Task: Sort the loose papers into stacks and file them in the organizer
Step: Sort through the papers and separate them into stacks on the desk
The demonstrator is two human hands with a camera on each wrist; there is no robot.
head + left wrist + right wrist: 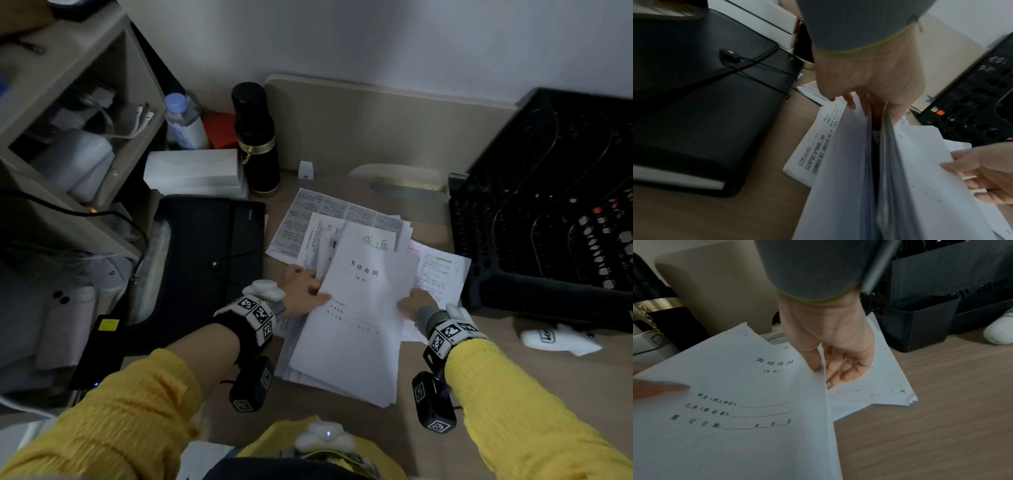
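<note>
Item: bundle of papers [359,308], held between both hands. Left hand [303,286] grips its left edge, thumb on top; right hand [412,303] pinches its right edge, fingers beneath. Loose sheets [308,219] lie fanned beyond the hands. Black organizer [548,205] stands right of the right hand; black folder [205,246] lies left of the left hand.

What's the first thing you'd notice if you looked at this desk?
The messy pile of papers in the middle of the desk, with a title page on top. The left hand and right hand each grip one edge of it. A black organizer stands to the right, and a black folder lies on the left.
</note>
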